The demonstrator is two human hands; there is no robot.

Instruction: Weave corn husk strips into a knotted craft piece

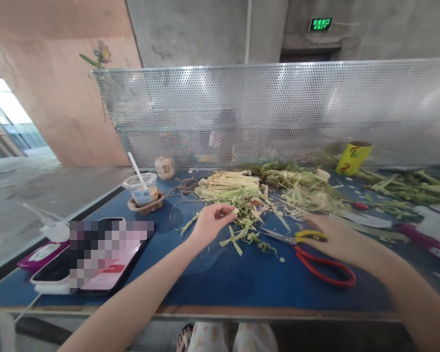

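Observation:
My left hand (214, 222) is over the middle of the blue table, thumb and fingertips pinched on a small pale green plant piece. Under and beyond it lies a heap of green plant trimmings (242, 230), with a bundle of pale yellowish stalks (229, 183) behind. My right hand (328, 237) is smeared by motion, above the scissors (302, 256), which have one red and one yellow handle. The scissors lie with their blades toward the trimmings. Whether the right fingers touch them or hold anything cannot be made out.
A tablet (106, 274), a phone (80, 249) and a drink cup with straw (143, 188) stand at left. Dry husks (308, 188), a yellow roll (354, 159) and green stalks (414, 186) lie at right. A perforated metal screen (260, 112) closes the back edge.

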